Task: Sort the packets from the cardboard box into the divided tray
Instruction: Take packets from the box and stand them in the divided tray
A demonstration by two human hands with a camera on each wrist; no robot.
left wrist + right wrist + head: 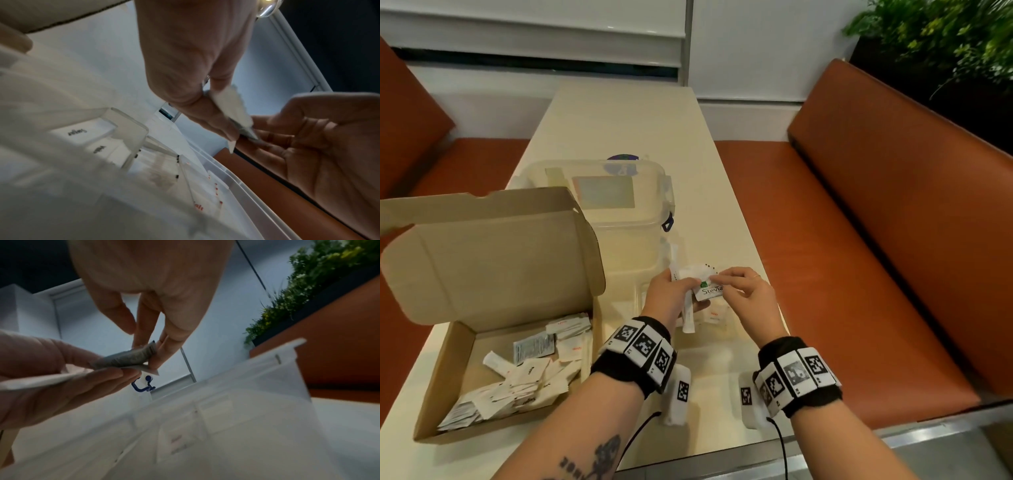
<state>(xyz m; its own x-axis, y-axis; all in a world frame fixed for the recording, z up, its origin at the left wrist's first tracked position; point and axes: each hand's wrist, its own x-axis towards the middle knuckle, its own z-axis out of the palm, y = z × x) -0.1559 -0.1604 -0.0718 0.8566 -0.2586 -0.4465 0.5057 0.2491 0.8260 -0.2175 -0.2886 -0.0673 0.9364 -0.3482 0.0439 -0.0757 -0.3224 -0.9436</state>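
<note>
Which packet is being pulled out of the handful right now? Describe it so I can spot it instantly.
Start at the open cardboard box on the table's left; just right of it the two hands meet above the clear divided tray. The left hand grips several white packets, and the right hand pinches the Stevia packet: the only one with a green logo and dark script.

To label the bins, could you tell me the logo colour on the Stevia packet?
Green, above dark lettering on the white Stevia packet; the head view shows it best.

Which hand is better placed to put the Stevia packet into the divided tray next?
Right. The right hand already pinches the Stevia packet above the divided tray, while the left hand is full of other packets.
</note>
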